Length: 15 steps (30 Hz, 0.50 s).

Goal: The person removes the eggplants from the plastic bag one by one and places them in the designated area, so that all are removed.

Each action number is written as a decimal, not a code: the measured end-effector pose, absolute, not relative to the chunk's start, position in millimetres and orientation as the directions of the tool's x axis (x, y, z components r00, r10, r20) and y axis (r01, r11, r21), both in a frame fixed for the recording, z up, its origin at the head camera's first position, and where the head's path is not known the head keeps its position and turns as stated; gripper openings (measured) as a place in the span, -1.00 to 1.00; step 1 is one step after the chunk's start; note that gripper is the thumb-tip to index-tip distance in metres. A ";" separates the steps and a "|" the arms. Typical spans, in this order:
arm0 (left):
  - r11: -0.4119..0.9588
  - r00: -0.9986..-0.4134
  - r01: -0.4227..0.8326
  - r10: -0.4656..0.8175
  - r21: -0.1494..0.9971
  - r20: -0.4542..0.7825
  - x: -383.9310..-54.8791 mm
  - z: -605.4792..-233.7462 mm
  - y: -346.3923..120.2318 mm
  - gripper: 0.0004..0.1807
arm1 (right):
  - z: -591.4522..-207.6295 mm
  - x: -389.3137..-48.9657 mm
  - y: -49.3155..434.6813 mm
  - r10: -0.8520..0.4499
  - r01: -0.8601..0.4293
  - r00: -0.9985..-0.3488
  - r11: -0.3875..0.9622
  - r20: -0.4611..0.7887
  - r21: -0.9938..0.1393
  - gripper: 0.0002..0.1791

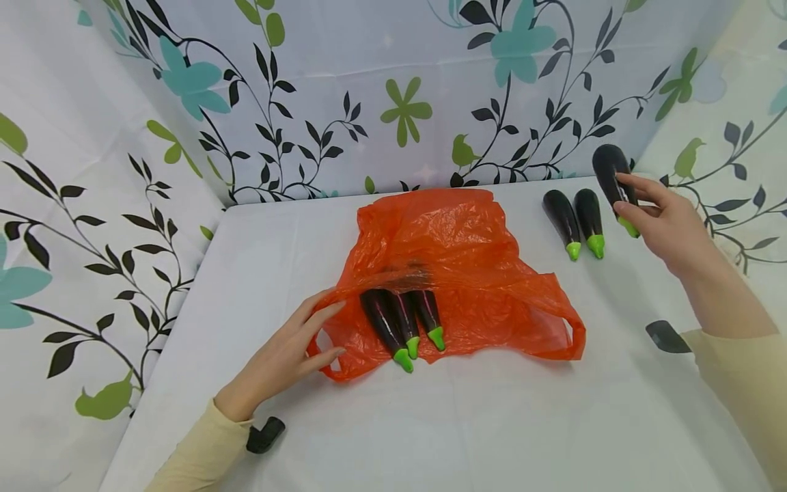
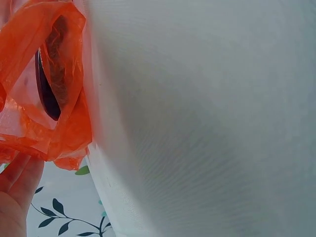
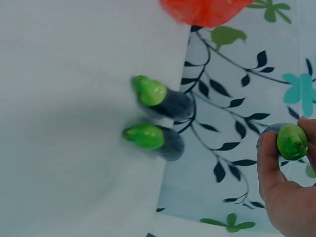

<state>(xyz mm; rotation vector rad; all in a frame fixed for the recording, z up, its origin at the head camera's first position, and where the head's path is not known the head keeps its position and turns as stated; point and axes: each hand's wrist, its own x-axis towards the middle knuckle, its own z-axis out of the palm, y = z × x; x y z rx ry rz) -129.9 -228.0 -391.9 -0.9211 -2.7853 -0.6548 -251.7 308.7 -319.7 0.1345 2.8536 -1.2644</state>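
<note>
An eggplant (image 1: 610, 171) with a bright green stem end is pinched between the thumb and fingers of my right hand (image 1: 670, 222), raised at the far right. Beside it, two more eggplants, one at the left (image 1: 559, 215) and one at the right (image 1: 589, 213), lie side by side. My left hand (image 1: 289, 348) touches the left handle side of an orange plastic bag (image 1: 473, 321), its thumb and fingers apart. Some fingertips go behind the film in the left wrist view. Three eggplants (image 1: 402, 318) lie at the bag's mouth, their upper ends under the film.
The white tabletop (image 1: 467, 424) carries the bag in its middle. Patterned cloth (image 1: 344, 61) with leaves and flowers stands behind the table and along both sides. A dark strap piece (image 1: 266, 435) sits at the left wrist, another (image 1: 667, 337) at the right.
</note>
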 end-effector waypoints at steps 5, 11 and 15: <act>0.719 -0.803 0.595 0.536 0.359 0.259 -130.5 -392.9 -228.6 -0.18 | -352.6 -278.0 331.3 0.111 0.138 -0.990 0.686 -0.085 -0.714 -0.38; 0.722 -0.806 0.592 0.534 0.358 0.255 -130.4 -394.7 -229.5 -0.19 | -383.8 -299.3 350.3 0.149 0.183 -0.983 0.731 -0.107 -0.658 -0.33; 0.722 -0.806 0.592 0.533 0.357 0.258 -130.3 -395.2 -230.1 -0.19 | -395.4 -303.8 357.0 0.134 0.163 -0.986 0.760 -0.094 -0.629 -0.31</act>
